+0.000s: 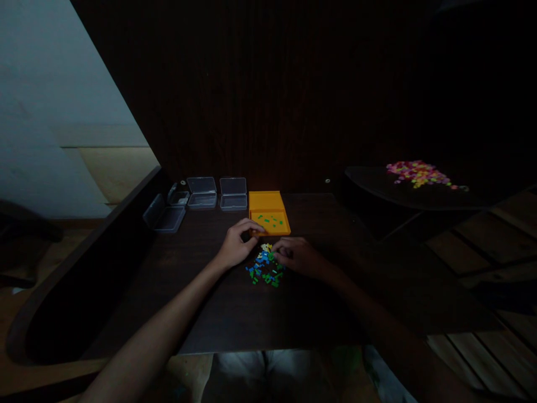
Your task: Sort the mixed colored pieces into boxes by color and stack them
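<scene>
A yellow box lies open on the dark table, its lid raised at the back and a few small green pieces inside. At the box's front left corner is my left hand, its fingers curved over the front edge and its thumb on the near side. In front of the box spreads a pile of tiny building bricks in green, blue, yellow and cream. My right hand rests at the right side of this pile with fingers curled and pinched together. Whatever sits between those fingertips is hidden.
Several clear plastic boxes with raised lids, including one clear box, stand at the back left. On a dark raised surface to the right lies a heap of pink, yellow and orange pieces. A dark panel rises behind the table.
</scene>
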Tool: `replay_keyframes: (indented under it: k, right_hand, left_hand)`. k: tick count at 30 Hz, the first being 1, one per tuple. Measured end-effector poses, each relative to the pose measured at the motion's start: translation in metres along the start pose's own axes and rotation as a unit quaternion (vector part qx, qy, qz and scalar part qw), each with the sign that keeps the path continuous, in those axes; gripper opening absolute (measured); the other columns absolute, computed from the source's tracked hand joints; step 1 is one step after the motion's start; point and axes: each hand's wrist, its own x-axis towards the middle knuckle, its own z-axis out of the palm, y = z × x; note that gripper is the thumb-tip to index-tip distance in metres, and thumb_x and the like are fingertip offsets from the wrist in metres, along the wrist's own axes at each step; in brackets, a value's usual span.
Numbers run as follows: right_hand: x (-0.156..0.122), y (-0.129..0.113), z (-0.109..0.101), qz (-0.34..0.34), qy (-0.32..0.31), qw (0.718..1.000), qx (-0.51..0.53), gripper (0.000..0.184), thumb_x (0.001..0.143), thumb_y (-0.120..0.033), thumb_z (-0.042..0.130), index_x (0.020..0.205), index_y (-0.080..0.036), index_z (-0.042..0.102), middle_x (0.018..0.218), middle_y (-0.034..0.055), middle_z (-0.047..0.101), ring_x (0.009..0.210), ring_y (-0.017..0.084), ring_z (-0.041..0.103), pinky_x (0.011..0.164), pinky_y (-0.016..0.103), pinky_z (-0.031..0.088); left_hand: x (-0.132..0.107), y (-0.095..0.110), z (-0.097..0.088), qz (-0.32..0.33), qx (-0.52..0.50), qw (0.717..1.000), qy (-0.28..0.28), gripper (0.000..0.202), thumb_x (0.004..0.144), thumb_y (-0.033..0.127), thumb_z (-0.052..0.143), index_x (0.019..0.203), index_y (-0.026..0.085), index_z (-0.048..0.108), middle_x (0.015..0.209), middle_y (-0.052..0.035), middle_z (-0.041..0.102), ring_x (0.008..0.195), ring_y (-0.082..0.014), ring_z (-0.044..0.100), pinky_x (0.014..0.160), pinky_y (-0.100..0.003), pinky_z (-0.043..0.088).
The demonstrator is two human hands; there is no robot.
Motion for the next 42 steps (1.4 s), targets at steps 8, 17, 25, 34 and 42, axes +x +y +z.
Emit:
replay_keyframes:
  k: [8, 17, 25, 34, 42]
  right_hand:
    - [0.009, 0.007, -0.004, 0.162, 0.094, 0.945, 0.267, 0.030, 0.072, -0.044, 0.067, 0.084, -0.016, 0.069, 0.072, 0.0012, 0.065, 0.062, 0.013, 0.054, 0.056, 0.024, 0.039]
    - [0.013, -0.005, -0.002, 0.201, 0.118, 0.908, 0.349, 0.029, 0.065, -0.042, 0.072, 0.078, -0.017, 0.067, 0.062, -0.0008, 0.060, 0.055, 0.011, 0.049, 0.048, 0.022, 0.033]
    - [0.013, -0.008, -0.004, 0.232, 0.103, 0.898, 0.359, 0.033, 0.065, -0.047, 0.072, 0.079, -0.017, 0.066, 0.050, -0.0047, 0.053, 0.042, 0.008, 0.041, 0.039, 0.021, 0.027]
    - [0.012, -0.005, -0.003, 0.226, 0.102, 0.901, 0.355, 0.034, 0.069, -0.048, 0.069, 0.081, -0.017, 0.065, 0.047, -0.0059, 0.050, 0.041, 0.007, 0.038, 0.039, 0.020, 0.026]
    - [0.010, 0.003, 0.003, 0.116, 0.141, 0.946, 0.268, 0.030, 0.076, -0.046, 0.067, 0.086, -0.018, 0.069, 0.085, 0.0039, 0.065, 0.058, 0.010, 0.052, 0.050, 0.024, 0.041]
  left_hand:
    - [-0.003, 0.009, 0.005, -0.087, -0.158, 0.981, -0.073, 0.027, 0.074, 0.022, 0.072, 0.100, 0.015, 0.068, 0.082, -0.0033, 0.066, 0.070, -0.0127, 0.060, 0.064, -0.025, 0.046]
    - [-0.008, 0.015, 0.032, -0.148, -0.247, 0.957, -0.031, 0.035, 0.071, 0.040, 0.079, 0.094, 0.015, 0.069, 0.081, -0.0043, 0.071, 0.073, -0.0151, 0.068, 0.072, -0.027, 0.055]
    - [-0.009, 0.015, 0.030, -0.187, -0.287, 0.939, -0.006, 0.036, 0.068, 0.039, 0.081, 0.089, 0.014, 0.068, 0.075, -0.0046, 0.074, 0.070, -0.0176, 0.071, 0.074, -0.032, 0.059]
    - [-0.009, 0.018, 0.031, -0.212, -0.305, 0.928, 0.005, 0.038, 0.064, 0.041, 0.083, 0.085, 0.014, 0.065, 0.069, -0.0025, 0.071, 0.065, -0.0188, 0.072, 0.061, -0.029, 0.060]
    - [-0.008, 0.018, 0.031, -0.211, -0.306, 0.928, 0.006, 0.035, 0.065, 0.039, 0.081, 0.085, 0.014, 0.066, 0.069, -0.0028, 0.071, 0.064, -0.0186, 0.071, 0.059, -0.029, 0.059]
